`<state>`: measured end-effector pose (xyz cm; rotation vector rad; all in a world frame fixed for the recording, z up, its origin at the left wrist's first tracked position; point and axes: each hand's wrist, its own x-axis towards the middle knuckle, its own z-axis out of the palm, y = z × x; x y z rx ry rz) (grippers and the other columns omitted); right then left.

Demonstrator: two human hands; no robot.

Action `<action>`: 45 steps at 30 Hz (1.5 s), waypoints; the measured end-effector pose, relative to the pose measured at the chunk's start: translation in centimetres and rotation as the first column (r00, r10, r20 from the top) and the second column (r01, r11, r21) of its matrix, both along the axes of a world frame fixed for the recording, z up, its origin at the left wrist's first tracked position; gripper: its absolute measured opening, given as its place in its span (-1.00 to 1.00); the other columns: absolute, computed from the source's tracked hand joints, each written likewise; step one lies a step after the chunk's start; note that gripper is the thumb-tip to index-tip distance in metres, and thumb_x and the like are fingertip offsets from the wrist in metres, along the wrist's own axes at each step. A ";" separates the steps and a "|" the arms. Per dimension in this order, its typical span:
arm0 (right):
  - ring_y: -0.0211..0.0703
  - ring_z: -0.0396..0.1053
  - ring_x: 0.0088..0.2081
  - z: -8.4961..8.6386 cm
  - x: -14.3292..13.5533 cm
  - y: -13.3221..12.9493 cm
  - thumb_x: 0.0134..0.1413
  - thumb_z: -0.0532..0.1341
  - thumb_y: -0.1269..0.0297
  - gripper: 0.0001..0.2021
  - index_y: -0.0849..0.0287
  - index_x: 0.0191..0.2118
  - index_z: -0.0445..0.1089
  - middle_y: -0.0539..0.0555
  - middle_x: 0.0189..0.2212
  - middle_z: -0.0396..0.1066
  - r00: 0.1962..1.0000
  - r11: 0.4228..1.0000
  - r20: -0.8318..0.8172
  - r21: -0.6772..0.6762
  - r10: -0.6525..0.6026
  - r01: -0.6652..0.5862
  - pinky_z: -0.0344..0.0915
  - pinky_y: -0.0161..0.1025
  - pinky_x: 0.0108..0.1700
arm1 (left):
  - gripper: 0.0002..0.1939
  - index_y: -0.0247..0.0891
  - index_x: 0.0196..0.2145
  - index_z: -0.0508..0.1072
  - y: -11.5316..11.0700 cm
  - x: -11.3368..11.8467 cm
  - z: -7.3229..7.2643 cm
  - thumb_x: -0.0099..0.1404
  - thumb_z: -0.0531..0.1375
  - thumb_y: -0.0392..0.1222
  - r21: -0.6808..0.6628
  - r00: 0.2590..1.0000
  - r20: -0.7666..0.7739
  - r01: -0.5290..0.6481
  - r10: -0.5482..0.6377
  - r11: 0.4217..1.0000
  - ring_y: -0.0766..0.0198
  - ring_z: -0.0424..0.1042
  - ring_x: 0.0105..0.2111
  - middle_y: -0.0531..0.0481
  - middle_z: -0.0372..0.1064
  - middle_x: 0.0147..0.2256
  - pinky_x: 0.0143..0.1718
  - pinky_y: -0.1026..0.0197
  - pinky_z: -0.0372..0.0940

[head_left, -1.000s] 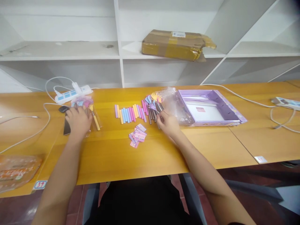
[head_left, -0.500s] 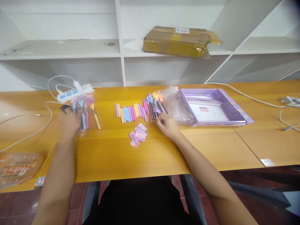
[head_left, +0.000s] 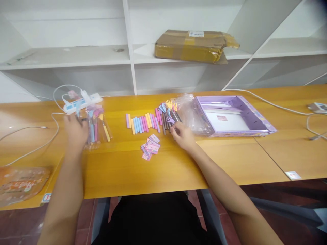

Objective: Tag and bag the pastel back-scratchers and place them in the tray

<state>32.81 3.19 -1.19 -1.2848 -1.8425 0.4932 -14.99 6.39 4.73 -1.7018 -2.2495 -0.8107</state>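
Note:
My left hand (head_left: 75, 132), a little blurred, has its fingers closed around what looks like a bagged back scratcher. A light blue hand-shaped head (head_left: 78, 108) shows above the fingers, and the handle is hidden. Just right of it lie bagged back scratchers (head_left: 96, 131) with blue, pink and yellow handles. At the centre right my right hand (head_left: 184, 136) has thumb and fingers pinched at a purple-headed back scratcher (head_left: 170, 120), over a bunch of back scratchers (head_left: 164, 126) with dark rods. Coloured handle sleeves (head_left: 140, 125) lie in a row between the hands.
Small printed cards (head_left: 151, 147) are piled in front of the sleeves. Clear plastic bags (head_left: 191, 117) lie against a purple box (head_left: 237, 133). A power strip (head_left: 83, 103) with white cables sits behind my left hand. An orange-printed bag (head_left: 24, 185) lies front left; a taped carton (head_left: 191, 46) rests on the shelf.
A light blue head and a pink patch now show above my left hand, apart from the other bagged back scratchers. My right hand has stayed nearly still. The view has shifted slightly.

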 end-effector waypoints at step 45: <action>0.04 0.40 -0.02 -0.7 -3.9 -1.8 0.54 0.13 0.04 -0.69 0.08 -0.18 0.50 0.16 -0.10 0.35 0.944 0.946 -0.061 0.015 0.324 -0.324 0.39 0.02 0.08 | -0.52 -0.20 0.11 0.38 -7.0 13.0 -0.4 0.48 0.23 0.22 -0.262 0.451 0.780 0.865 -0.434 0.429 0.29 0.32 -0.57 0.20 0.31 -0.52 -0.47 0.25 0.19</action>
